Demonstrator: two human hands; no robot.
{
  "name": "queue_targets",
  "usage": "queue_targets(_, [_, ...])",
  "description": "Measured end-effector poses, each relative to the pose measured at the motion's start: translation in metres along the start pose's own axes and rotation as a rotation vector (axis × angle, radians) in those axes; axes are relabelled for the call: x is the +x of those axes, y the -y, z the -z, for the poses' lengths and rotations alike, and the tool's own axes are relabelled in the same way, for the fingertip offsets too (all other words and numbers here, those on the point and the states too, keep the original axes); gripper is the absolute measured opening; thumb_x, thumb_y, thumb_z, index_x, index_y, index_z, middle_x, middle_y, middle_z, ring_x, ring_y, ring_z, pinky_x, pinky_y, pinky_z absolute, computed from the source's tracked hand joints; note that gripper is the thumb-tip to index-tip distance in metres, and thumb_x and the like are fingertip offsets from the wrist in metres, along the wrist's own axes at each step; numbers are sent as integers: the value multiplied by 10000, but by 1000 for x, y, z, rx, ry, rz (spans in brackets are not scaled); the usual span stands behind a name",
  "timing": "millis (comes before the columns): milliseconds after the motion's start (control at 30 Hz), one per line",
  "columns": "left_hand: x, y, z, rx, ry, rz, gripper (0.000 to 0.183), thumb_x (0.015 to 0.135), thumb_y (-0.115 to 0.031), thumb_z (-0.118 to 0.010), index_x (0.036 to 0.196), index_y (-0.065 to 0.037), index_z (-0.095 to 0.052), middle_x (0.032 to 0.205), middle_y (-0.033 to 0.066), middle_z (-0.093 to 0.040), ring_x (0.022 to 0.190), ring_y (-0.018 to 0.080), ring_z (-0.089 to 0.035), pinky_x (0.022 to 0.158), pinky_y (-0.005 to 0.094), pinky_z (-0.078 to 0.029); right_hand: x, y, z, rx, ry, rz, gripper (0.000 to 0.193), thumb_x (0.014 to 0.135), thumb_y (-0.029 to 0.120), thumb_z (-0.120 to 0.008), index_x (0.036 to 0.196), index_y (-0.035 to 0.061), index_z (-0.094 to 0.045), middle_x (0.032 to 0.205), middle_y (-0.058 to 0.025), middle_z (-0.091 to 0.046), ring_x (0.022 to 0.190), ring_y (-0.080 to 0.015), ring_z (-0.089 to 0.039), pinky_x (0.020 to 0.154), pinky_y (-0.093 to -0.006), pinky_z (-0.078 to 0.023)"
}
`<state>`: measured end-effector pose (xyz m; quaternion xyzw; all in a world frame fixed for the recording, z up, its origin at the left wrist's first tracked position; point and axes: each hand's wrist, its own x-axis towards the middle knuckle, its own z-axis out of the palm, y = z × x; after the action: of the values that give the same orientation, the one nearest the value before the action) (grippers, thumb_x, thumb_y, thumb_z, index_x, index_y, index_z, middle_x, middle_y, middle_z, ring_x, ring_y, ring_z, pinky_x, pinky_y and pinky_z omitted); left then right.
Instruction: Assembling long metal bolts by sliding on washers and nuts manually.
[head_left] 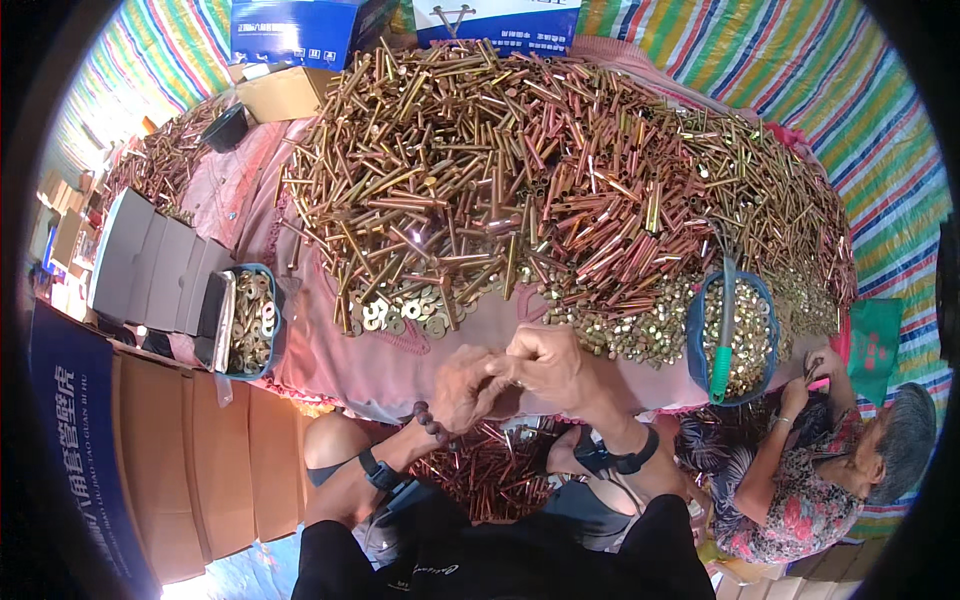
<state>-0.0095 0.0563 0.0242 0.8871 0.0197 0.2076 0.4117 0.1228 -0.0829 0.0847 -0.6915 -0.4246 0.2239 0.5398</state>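
Note:
Over the cloth-covered table's near edge, my left hand (467,388) and my right hand (553,362) meet at the fingertips. The right one is curled into a fist-like pinch. My left fingers are bent and pressed together, a little blurred. Whatever lies between them is hidden or too small to name. Just beyond my hands are flat washers (400,312) in a loose patch and a spread of small nuts (640,325). Behind these rises a big heap of brass-coloured bolts (400,190) and reddish metal sleeves (620,205).
A blue basket of nuts (740,335) holds a green-handled tool (721,370). On the left are a basket of washers (253,325), grey cartons (160,265) and brown cartons (205,460). A person (810,470) works at the right. More metal parts (485,470) lie below my hands.

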Motion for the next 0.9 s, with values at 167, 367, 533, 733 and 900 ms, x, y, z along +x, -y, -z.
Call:
queue_targets(167, [8, -2, 11, -116, 181, -217, 333, 835, -301, -814, 1081, -90, -737, 993, 98, -708, 873, 330, -653, 752, 426, -534, 21, -9, 15, -283, -214, 87, 358, 923, 230, -785, 727, 2, -590, 641, -92, -530, 558, -211, -519, 522, -414, -422])
queue_targets(367, [6, -22, 13, -256, 646, 9, 423, 880, -390, -793, 1035, -4, -716, 1074, 173, -739, 876, 330, -721, 745, 416, -573, 40, -59, 9, -632, -258, 192, 298, 892, -37, -649, 1170, 55, -704, 916, -128, -591, 723, -287, -646, 629, -411, -522])
queue_targets(533, [3, -18, 9, -445, 545, 40, 468, 927, -386, -745, 1162, 14, -691, 1132, 189, -730, 972, 359, -726, 825, 426, -581, 53, -63, 3, -786, -220, 155, 383, 852, -89, -593, 1177, 73, -716, 895, -132, -561, 741, -294, -628, 619, -421, -509])
queue_targets(733, [-4, -8, 5, -501, 382, 19, 349, 971, -236, -707, 1223, 5, -685, 1113, 174, -729, 984, 354, -727, 835, 422, -584, 60, -59, -3, -563, -300, 197, 335, 851, -75, -637, 1124, 107, -702, 944, -148, -577, 731, -325, -650, 635, -412, -539])
queue_targets(900, [0, -3, 0, -244, 81, 45, 265, 988, -168, -680, 1214, -32, -705, 1044, 157, -714, 952, 329, -719, 800, 385, -582, 55, -55, 6, 152, -486, 92, 178, 951, -22, -663, 1127, 7, -655, 950, -49, -651, 771, -169, -685, 677, -308, -581])
